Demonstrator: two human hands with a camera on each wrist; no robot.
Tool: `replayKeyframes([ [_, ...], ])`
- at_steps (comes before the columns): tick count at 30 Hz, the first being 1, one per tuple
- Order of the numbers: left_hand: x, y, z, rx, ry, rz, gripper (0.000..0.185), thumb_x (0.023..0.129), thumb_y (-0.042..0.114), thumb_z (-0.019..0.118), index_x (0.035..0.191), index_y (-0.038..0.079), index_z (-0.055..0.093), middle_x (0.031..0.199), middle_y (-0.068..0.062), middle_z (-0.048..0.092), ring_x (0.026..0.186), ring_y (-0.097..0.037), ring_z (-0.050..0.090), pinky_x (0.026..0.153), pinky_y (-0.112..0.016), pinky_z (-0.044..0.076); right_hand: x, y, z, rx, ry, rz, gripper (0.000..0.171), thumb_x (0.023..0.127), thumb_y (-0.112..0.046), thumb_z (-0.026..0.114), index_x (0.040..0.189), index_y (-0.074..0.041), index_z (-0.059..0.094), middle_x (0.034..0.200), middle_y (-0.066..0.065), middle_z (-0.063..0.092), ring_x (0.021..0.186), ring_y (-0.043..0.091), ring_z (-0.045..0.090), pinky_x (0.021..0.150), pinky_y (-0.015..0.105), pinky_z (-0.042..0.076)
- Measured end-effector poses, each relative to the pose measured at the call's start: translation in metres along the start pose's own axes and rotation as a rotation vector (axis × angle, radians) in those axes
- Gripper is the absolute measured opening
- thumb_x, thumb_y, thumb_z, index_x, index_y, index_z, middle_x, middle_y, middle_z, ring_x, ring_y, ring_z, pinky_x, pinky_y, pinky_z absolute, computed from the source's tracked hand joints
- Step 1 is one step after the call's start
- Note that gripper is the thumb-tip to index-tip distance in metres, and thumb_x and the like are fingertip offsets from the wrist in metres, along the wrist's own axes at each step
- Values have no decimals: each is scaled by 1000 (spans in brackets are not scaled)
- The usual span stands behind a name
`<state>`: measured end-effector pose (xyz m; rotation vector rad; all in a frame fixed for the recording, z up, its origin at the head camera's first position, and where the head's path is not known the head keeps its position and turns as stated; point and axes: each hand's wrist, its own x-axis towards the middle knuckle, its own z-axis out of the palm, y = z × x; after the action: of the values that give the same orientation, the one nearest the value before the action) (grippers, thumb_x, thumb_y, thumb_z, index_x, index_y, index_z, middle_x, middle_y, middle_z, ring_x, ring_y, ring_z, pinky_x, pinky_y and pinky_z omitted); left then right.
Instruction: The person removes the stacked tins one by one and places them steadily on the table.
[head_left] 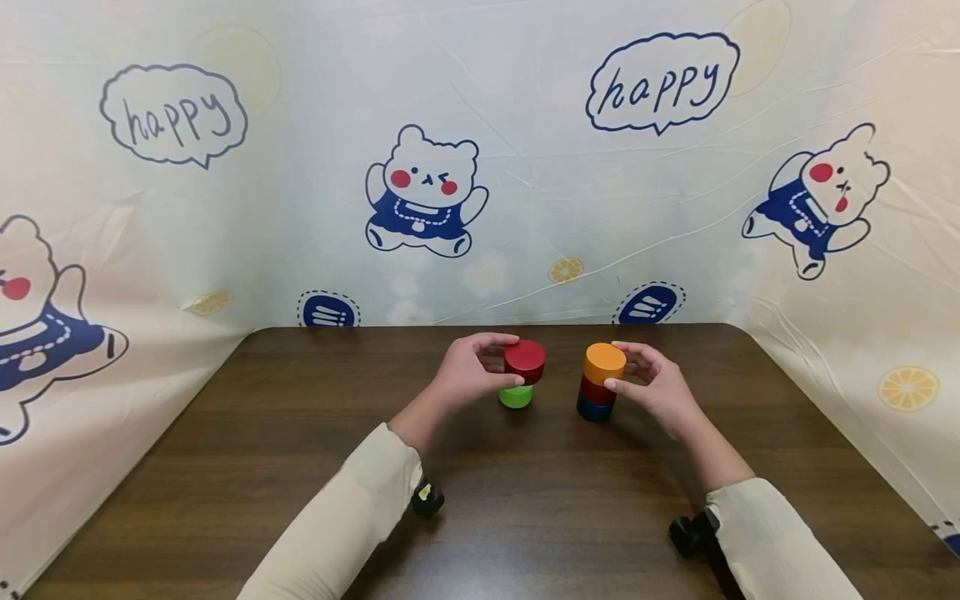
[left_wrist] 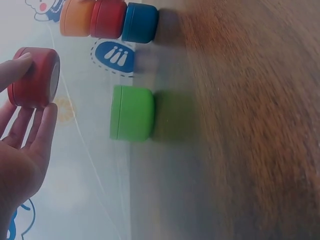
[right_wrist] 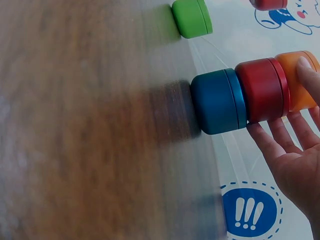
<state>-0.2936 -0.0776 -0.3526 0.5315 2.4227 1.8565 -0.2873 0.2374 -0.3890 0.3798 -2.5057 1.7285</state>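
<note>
Head view: left grip (head_left: 468,372) pinching a red cylinder (head_left: 524,360) above the green cylinder (head_left: 516,398), which stands toward the counter's (head_left: 540,517) far edge, well in from both far corners. Right grip (head_left: 658,392) holds the orange cylinder (head_left: 604,362), top of a stack just beside (dark red cylinder (head_left: 597,392) mid, blue cylinder (head_left: 595,409) at base). Left wrist: held red clear of green, visible gap. Right wrist: thumb on orange, blue resting on counter.
</note>
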Motion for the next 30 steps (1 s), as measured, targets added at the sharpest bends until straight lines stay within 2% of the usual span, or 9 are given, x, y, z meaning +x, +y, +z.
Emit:
replayKeyframes([
  [15,-9,-9,-11,25,41,21,50,74,6,85,121,15,68,119,-4,65,101,-25,66,83,-37,56,-2,-4,1,15,-12,10,65,86,-24,76,143,-11,46,141,13,52,123,31,50,97,32,48],
  [23,-17,-15,-20,67,74,12,53,74,7,85,123,14,66,120,-5,65,99,-23,67,85,-37,56,-1,-4,2,26,-13,-1,64,87,-24,76,142,-10,46,139,13,53,120,30,51,90,20,48],
  [30,-20,-22,-28,47,88,12,53,75,6,84,124,13,66,122,-7,64,100,-25,67,85,-38,56,-1,-3,2,12,-9,-7,63,87,-24,75,142,-11,46,139,13,53,119,29,51,90,17,47],
])
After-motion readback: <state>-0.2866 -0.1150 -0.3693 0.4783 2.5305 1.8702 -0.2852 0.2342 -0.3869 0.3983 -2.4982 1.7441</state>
